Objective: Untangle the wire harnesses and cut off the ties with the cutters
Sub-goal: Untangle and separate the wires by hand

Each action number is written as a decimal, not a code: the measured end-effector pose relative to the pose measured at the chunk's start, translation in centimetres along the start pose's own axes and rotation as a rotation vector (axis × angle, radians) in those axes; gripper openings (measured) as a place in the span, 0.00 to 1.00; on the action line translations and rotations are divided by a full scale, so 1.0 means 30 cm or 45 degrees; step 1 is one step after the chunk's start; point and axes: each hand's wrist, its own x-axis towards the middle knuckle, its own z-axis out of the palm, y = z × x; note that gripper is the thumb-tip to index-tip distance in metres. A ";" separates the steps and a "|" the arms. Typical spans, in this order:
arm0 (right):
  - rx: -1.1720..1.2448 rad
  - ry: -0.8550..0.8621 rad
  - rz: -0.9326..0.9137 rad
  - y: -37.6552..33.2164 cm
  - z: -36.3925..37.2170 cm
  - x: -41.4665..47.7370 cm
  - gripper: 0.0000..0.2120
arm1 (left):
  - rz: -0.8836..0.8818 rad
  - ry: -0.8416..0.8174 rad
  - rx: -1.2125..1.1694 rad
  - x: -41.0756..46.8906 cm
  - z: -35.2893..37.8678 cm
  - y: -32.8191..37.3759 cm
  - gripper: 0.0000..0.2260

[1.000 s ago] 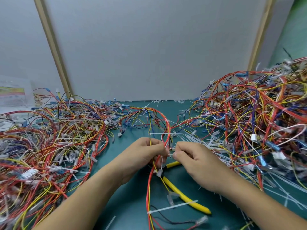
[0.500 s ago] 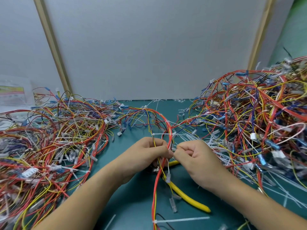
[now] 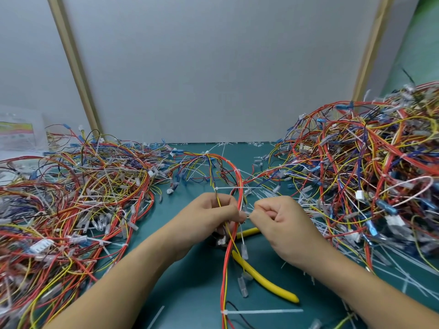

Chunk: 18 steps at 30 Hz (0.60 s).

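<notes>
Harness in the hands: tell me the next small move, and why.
Probably release the right hand and reach for the yellow cutters lying on the mat just below it. The left hand grips the red-and-yellow harness, the right pinches a small white tie on it, and neither hand holds the cutters, so the tie cannot be cut yet.

Held harness [image 3: 228,257] — red, orange and yellow wires, rising from the near edge of the mat, gripped in left hand [image 3: 213,214], looping over toward the far side. White tie [image 3: 228,188] fastened across the loop just above the fingers, tail pointing right. Second white tie [image 3: 261,311] round the same wires near the bottom edge. Tie end [image 3: 247,213] pinched by right hand [image 3: 282,224]. Yellow-handled cutters [image 3: 266,280] flat on the mat beneath the harness — handles apart, head hidden. Tangled left pile [image 3: 71,198] and right pile [image 3: 368,174] of harnesses on either side.
</notes>
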 end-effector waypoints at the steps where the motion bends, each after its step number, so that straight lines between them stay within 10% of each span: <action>1: 0.008 0.005 -0.008 -0.002 -0.003 0.000 0.22 | 0.006 -0.006 -0.007 -0.001 0.000 0.002 0.09; 13: 0.216 -0.469 -0.116 -0.048 0.003 -0.033 0.16 | -0.180 0.289 -0.126 0.026 -0.031 -0.012 0.23; 18: 0.162 -0.817 -0.138 -0.064 0.008 -0.042 0.17 | -0.144 0.287 -0.094 0.025 -0.020 -0.041 0.12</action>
